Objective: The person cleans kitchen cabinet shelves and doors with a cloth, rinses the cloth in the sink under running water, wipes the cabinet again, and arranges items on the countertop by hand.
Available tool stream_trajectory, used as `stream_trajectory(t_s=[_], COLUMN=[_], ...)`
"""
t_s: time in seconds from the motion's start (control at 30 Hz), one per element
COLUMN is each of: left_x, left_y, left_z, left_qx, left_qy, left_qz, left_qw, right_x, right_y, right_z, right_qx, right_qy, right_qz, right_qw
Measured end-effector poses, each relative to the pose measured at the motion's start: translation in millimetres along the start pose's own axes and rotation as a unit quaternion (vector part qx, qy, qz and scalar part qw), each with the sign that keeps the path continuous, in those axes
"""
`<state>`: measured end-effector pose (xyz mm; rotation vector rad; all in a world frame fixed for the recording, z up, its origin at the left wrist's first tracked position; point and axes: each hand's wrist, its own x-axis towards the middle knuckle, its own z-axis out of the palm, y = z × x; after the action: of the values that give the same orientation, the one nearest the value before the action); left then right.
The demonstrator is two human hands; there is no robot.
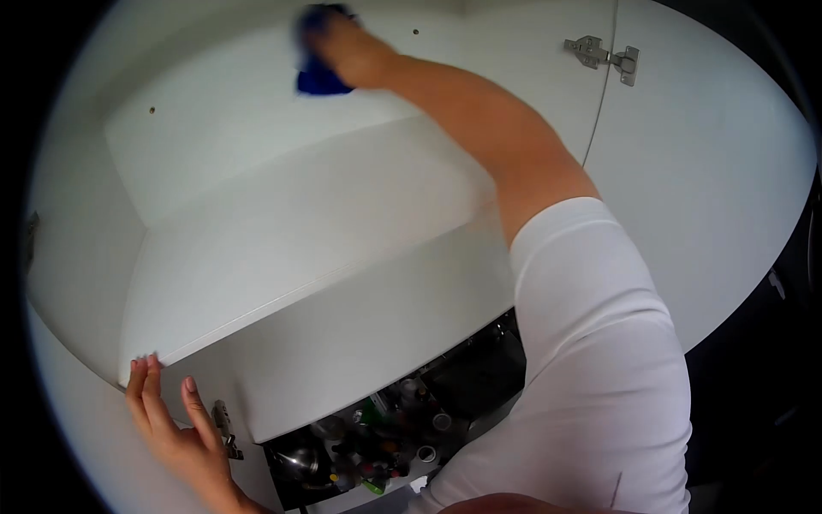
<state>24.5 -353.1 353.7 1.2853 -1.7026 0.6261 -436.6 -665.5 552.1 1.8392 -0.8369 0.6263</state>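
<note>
My right hand [351, 53] is closed on a dark blue cloth [323, 81] and reaches up to the white back panel [231, 120] inside the cabinet. Motion smears the fingers and the upper part of the cloth. At the lower left, my left hand [184, 450] has its fingers stretched out. Its fingertips touch the front edge of the white shelf [282, 231] near the left side wall, and the thumb stands apart.
On the right, a cabinet door [702, 171] hangs open on a metal hinge [604, 58]. Another hinge [225, 428] is beside my left hand. Below the lower shelf board [377, 334], several bottles and jars [385, 445] stand near a shiny metal bowl [300, 463].
</note>
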Motion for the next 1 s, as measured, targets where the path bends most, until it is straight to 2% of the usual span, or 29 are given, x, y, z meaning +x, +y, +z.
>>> stream_trajectory(t_s=[0.03,0.07,0.1,0.13,0.27,0.33,0.4,0.47,0.5,0.57,0.6,0.63,0.7,0.73,0.8,0.87,0.9,0.93,0.97,1.0], left_x=[0,0,-1,-1,-5,-6,-8,-9,-8,-9,-9,-9,-11,-11,-11,-10,-12,-11,-11,-11], left_y=[-2,-3,-4,-6,-13,-19,-23,-26,-24,-27,-27,-25,-33,-37,-41,-41,-43,-44,-44,-45], left_z=[1,2,3,4,6,7,9,11,10,9,12,14,18,17,18,21,20,20,20,21], left_qx=[-0.002,-0.004,-0.002,-0.006,0.022,0.045,0.031,0.031,0.018,0.013,0.017,0.007,0.021,0.025,0.024,0.011,0.01,0.005,0.036,0.069], left_qy=[0.002,0.002,0.0,-0.005,-0.029,-0.017,-0.019,-0.007,-0.011,-0.006,-0.002,-0.005,-0.013,-0.011,-0.017,-0.011,-0.009,-0.011,-0.009,-0.01], left_qz=[0.005,0.011,0.005,0.003,0.007,0.018,0.015,0.016,0.005,0.003,0.003,0.005,-0.023,-0.026,-0.008,-0.004,0.001,0.005,0.005,0.006], left_qw=[1.0,1.0,1.0,1.0,0.999,0.999,0.999,0.999,1.0,1.0,1.0,1.0,0.999,0.999,1.0,1.0,1.0,1.0,0.999,0.998], right_x=[-24,-42,-50,-68,-84,-92,-134,-190,-180,-162,-143,-118,-61,-67,-124,-166,-153,-155,-158,-155], right_y=[35,74,96,126,128,67,12,37,48,67,81,82,79,77,66,47,5,9,16,32], right_z=[-14,-27,-49,-55,-64,-89,-97,-63,-74,-104,-124,-155,-184,-169,-141,-131,-150,-160,-172,-171], right_qx=[-0.11,-0.272,-0.357,-0.318,-0.382,-0.419,-0.372,-0.306,-0.316,-0.202,-0.238,-0.241,-0.499,-0.498,-0.358,-0.21,-0.195,-0.197,-0.184,-0.189], right_qy=[-0.013,-0.105,-0.183,-0.21,-0.274,-0.414,-0.446,-0.449,-0.45,-0.571,-0.583,-0.59,-0.531,-0.528,-0.48,-0.414,-0.569,-0.571,-0.583,-0.601], right_qz=[0.054,0.153,0.23,0.29,0.277,0.255,0.172,0.126,0.121,0.145,0.042,0.044,0.099,0.097,0.188,0.274,0.256,0.26,0.156,0.136], right_qw=[0.992,0.944,0.887,0.878,0.838,0.767,0.795,0.83,0.826,0.783,0.776,0.77,0.677,0.681,0.778,0.842,0.757,0.753,0.776,0.764])
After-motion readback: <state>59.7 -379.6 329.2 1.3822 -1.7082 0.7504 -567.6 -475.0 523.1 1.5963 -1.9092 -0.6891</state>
